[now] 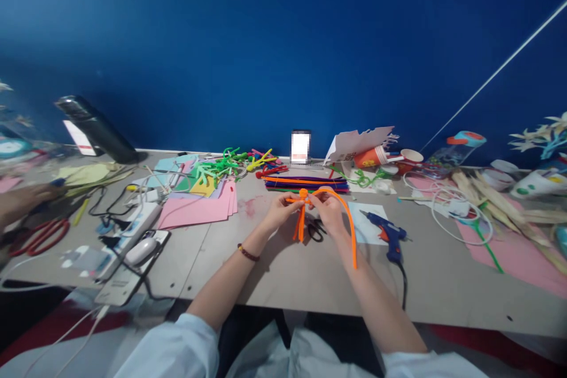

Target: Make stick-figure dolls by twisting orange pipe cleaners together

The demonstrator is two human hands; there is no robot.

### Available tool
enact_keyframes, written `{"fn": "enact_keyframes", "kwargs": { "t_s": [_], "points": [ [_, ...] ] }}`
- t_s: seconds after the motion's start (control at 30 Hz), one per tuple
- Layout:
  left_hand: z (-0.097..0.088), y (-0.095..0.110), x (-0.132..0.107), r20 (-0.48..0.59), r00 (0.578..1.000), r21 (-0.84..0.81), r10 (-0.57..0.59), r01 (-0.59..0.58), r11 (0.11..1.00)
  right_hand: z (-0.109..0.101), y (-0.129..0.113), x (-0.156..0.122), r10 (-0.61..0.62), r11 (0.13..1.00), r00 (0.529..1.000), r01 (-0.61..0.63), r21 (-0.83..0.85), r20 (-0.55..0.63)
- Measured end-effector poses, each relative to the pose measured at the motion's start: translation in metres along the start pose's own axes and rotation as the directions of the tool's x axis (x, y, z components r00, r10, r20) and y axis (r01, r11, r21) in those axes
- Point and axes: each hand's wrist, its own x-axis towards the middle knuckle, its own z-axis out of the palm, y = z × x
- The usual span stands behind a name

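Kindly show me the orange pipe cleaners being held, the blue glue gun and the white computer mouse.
Orange pipe cleaners (302,224): head view, on the hanging strands.
Blue glue gun (390,231): head view, on its body.
White computer mouse (142,251): head view, on its top.

A craft workroom, apparently shared — a long grey table (443,289) against a blue wall (266,59) carries pink paper (195,212), bundled pipe cleaners (328,183), a glue gun (388,229), red-handled scissors (55,237) and a power strip (133,235), with another person's hand (31,198) at the left.
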Motion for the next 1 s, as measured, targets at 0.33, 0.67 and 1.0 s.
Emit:
{"fn": "enact_keyframes", "kwargs": {
  "t_s": [0.33, 0.67, 1.0],
  "points": [
    [0.0022, 0.0004, -0.0031, 0.039, 0.999, -0.055, -0.027, 0.029, 0.998, 0.0011, 0.0039, -0.0023, -0.032, 0.999, 0.999, 0.032, -0.009, 0.02],
    [-0.0068, 0.0027, 0.002, 0.008, 0.997, -0.224, -0.076, 0.076, 0.972, -0.005, -0.0015, -0.0047, -0.364, 0.842, 0.917, 0.399, -0.363, 0.164],
    [-0.0038, 0.0004, 0.0014, -0.01, 0.999, -0.194, -0.043, 0.04, 0.98, -0.0031, 0.0009, -0.0053, -0.334, 0.889, 0.933, 0.359, -0.284, 0.135]
  ]
}}
